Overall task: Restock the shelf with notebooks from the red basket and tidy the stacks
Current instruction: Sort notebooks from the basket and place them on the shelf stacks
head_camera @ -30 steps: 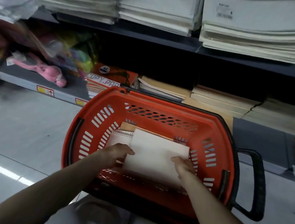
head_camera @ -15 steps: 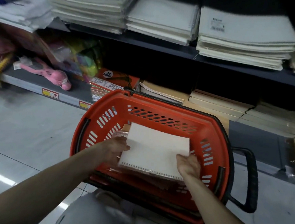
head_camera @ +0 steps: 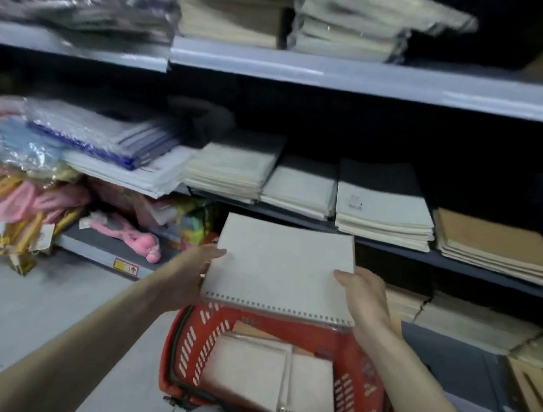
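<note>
**Item:** spiral notebook [head_camera: 281, 266], pale cover, wire binding on the near edge.

**Position:** held level in the air, over the far rim of the red basket [head_camera: 182, 346] and just short of the middle shelf [head_camera: 487, 274]. It touched neither.

**Change recorded:** half a second earlier this notebook sat low inside the basket, only just raised off the pile. It had since come up and out and travelled toward the far side. The view had also tilted up to take in the shelf rows.

**Grips:** the left hand [head_camera: 188, 274] held the left edge, thumb on the cover and fingers underneath. The right hand [head_camera: 364, 296] held the near right corner the same way. Both grips were closed on the notebook.

**Left in basket:** two pale notebooks [head_camera: 249, 371] side by side, with a brown cover partly showing beneath them.

**Shelf stock:** a pale stack [head_camera: 384, 209] directly beyond the held notebook, a brown stack [head_camera: 496, 248] to its right, and further pale stacks to its left.

**Assessment:** the pick-up appeared complete and the placing had not yet been made. By cover colour, the pale stack looked the likely destination. With stock left in the basket, the restocking was judged to be well short of finished, and squaring the stacks still lay ahead.
</note>
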Tool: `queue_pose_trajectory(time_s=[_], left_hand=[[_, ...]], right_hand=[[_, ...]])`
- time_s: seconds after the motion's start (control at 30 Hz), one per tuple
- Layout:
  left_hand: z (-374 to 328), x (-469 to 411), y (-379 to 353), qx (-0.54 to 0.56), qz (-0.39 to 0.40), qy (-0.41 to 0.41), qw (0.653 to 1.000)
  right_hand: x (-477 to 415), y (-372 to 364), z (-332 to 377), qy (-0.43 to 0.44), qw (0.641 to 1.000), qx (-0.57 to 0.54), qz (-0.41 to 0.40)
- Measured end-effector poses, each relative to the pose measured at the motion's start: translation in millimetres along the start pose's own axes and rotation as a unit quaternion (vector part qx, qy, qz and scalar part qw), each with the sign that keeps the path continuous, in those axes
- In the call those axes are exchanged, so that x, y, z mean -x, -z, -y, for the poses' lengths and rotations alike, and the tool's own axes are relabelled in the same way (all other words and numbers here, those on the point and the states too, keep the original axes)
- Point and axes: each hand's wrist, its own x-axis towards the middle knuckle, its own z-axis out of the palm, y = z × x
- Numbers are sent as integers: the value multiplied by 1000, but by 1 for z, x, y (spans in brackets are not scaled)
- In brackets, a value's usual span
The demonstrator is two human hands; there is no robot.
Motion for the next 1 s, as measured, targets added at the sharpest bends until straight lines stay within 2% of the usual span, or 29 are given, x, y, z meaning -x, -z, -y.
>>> queue_pose_trajectory(time_s=[0.1,0.17,0.27,0.37,0.53,0.67,0.7,0.77,0.8,0.87,0.93,1.0], left_hand=[[-35,28,3,-12,-13,-12,1000],[-52,44,1,-22,24,-31,999],[-65,51,3,93,15,-98,991],[-74,47,5,218,39,-127,967],[-82,32,-8,237,67,-141,959],[-97,20,-21,322,102,-185,923],[-97,18,-23,287,113,-185,933],[-89,20,-27,111,110,-176,972],[-86,22,-26,31,94,-180,979],[-89,22,-9,-15,37,-208,977],[-99,19,19,-14,-26,-239,970],[-110,12,38,-22,-71,-268,961]], right_hand=[[14,1,38,33,997,-68,25],[26,0,54,48,992,-106,41],[41,-14,71,36,983,-173,52],[41,-35,78,2,973,-228,35],[42,-52,86,10,954,-299,-7],[36,-76,97,-22,919,-393,27],[32,-87,99,-35,901,-428,57],[32,-109,106,-69,874,-460,142],[32,-116,106,-77,874,-437,196],[29,-120,103,-62,903,-336,260],[20,-119,97,-29,939,-267,213],[6,-122,95,42,971,-186,145]])
